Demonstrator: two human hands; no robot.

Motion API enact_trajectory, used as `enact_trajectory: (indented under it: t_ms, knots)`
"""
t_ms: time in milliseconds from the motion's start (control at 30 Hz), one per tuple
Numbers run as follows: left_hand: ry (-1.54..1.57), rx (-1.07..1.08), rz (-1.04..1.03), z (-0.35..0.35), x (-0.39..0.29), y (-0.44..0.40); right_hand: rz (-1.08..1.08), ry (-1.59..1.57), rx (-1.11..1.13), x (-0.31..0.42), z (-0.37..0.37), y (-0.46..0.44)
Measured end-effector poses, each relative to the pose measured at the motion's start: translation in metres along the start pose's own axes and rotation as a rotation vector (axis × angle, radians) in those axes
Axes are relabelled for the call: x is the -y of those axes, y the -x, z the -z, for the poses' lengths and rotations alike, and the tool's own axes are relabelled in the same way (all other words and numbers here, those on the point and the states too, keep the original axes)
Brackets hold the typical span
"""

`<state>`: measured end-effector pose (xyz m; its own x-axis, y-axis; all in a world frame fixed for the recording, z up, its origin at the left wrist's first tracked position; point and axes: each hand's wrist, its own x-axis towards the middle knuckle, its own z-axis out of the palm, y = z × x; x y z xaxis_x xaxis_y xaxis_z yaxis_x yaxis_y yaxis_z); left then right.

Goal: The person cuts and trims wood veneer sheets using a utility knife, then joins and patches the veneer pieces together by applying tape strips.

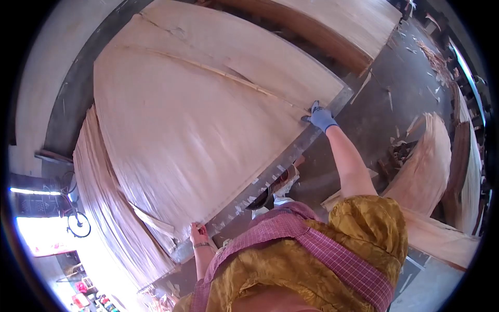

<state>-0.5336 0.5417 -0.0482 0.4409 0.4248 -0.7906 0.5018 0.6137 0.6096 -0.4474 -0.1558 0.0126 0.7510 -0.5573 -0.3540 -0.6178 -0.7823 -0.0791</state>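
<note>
A broad sheet of pale wood veneer (192, 125) lies in front of me, with a long raised seam or strip (228, 76) running across it. My right hand (321, 118), in a blue-grey glove, rests on the sheet near the strip's right end, thumb and fingers apart. At the sheet's near left corner is my bare left hand (199, 234). Its fingers are curled together; a small dark spot shows there, but what they hold is too small to make out. Beside this hand, a narrow loose veneer piece (153, 221) lies along the sheet's left edge.
Under the sheet, a grey table edge (234, 208) carries small pale scraps. A thick veneer stack (112, 197) hangs at the left. Another stack (332, 26) stands at the far side. Curved veneer sheets (423, 161) stand at the right, with scraps on the floor (395, 78).
</note>
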Motion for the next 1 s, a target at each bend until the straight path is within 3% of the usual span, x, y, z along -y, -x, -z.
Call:
enact_trajectory:
  t_ms: [67, 100, 200, 333, 400, 500, 600, 667, 733, 800, 900, 1000]
  knots:
    - [0.014, -0.051, 0.011, -0.002, 0.0, 0.0, 0.139, -0.137, -0.135, 0.0, 0.02, 0.017]
    - [0.006, 0.028, -0.001, -0.001, 0.001, -0.001, 0.211, -0.207, -0.209, 0.002, 0.029, 0.022]
    - [-0.037, -0.023, -0.008, 0.003, 0.0, 0.001, 0.399, -0.485, -0.27, 0.021, 0.006, 0.039]
    - [0.002, 0.03, -0.063, 0.002, 0.008, 0.008, 0.482, -0.499, -0.169, 0.096, -0.047, 0.084]
    - [-0.015, 0.024, -0.082, 0.003, 0.011, 0.011, 0.471, -0.524, -0.083, 0.136, -0.038, 0.112]
    - [-0.014, 0.031, -0.114, 0.01, 0.011, 0.011, 0.529, -0.268, -0.349, 0.153, -0.057, 0.131]
    - [-0.008, 0.128, -0.109, 0.022, 0.016, -0.011, 0.295, -0.587, -0.399, 0.099, -0.036, 0.138]
    - [0.014, 0.077, -0.06, 0.038, 0.019, -0.037, 0.044, -0.564, -0.65, 0.034, -0.045, 0.121]
    - [0.014, -0.079, -0.068, 0.009, 0.014, 0.002, -0.227, -0.476, -0.784, -0.05, -0.091, 0.079]
    - [-0.014, -0.164, -0.095, 0.001, 0.018, 0.031, -0.26, -0.479, -0.421, -0.116, -0.102, 0.045]
    - [-0.057, -0.214, -0.183, 0.022, 0.042, 0.015, -0.039, -1.34, 0.148, -0.147, -0.081, 0.033]
    - [-0.018, -0.299, -0.243, -0.02, 0.07, 0.066, 0.062, -1.298, 0.423, -0.168, -0.051, 0.018]
